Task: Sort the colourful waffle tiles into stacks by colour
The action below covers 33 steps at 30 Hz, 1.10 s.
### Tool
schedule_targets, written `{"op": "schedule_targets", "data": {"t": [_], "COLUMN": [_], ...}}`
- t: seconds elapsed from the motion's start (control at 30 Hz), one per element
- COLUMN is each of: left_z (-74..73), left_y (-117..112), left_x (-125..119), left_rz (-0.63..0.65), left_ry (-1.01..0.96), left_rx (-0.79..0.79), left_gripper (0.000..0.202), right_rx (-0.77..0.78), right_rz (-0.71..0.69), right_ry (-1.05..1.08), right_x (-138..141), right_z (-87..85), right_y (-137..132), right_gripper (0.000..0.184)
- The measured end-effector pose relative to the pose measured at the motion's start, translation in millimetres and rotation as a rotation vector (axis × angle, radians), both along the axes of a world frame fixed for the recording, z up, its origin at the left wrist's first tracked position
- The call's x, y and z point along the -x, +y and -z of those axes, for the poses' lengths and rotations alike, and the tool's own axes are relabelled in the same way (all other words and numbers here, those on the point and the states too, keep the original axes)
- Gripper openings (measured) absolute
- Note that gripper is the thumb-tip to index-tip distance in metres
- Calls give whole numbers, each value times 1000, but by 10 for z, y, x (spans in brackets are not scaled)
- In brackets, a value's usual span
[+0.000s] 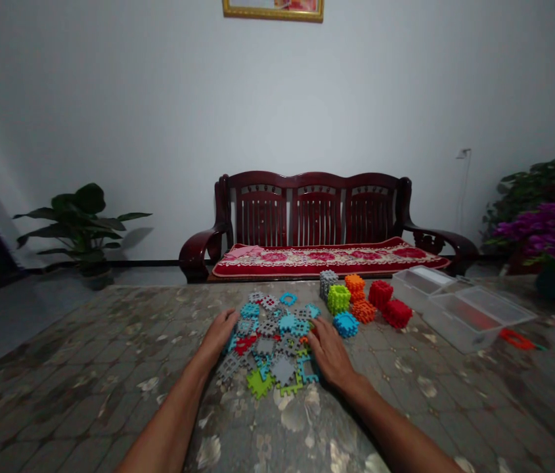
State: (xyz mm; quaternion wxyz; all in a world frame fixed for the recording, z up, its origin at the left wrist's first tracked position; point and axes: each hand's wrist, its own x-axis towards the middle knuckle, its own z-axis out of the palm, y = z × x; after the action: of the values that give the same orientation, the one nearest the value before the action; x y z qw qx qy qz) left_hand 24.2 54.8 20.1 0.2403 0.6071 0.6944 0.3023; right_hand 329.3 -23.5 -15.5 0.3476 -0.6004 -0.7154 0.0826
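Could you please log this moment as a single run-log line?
left hand: resting at left edge of loose tile pile | right hand: on pile's right edge | assembled cubes: behind pile, untouched | clear box: far right

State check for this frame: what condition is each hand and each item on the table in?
Pile of flat pieces, loose, unjoined, heaped together.
Left hand, open, resting on the pile's left edge.
Right hand, open, resting on the pile's right edge.
Cubes, assembled, standing beside the pile.
Clear box, open on top.
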Motion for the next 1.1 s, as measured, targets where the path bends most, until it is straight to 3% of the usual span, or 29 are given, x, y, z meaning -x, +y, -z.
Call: {"op": "schedule_targets", "data": {"t": [0.23,0.4,0.5,0.77,0.97,1.1], "left_z": [-91,-93,-100,-92,-148,-185], "left_y": [575,832,944,1047,1041,1022], "left_x": [-314,-483,-573,-731,-755,-766], "left_rz": [70,80,114,207,204,216], "left_ry": [199,310,361,385,332,281], "left_rx": [-10,47,79,44,47,53], "left_gripper": [56,78,81,64,77,66], "right_rx": [54,66,61,37,59,48], "right_rz": [35,42,27,14,25,34], "right_ry": [-40,-101,-107,-105,-113,-115], "right_x": [89,136,154,170,185,193], "right_z": [-82,-134,-157,-200,-205,-187], "right_y": [-30,-59,-76,-91,-90,-82], "right_gripper": [50,49,46,42,45,44]}}
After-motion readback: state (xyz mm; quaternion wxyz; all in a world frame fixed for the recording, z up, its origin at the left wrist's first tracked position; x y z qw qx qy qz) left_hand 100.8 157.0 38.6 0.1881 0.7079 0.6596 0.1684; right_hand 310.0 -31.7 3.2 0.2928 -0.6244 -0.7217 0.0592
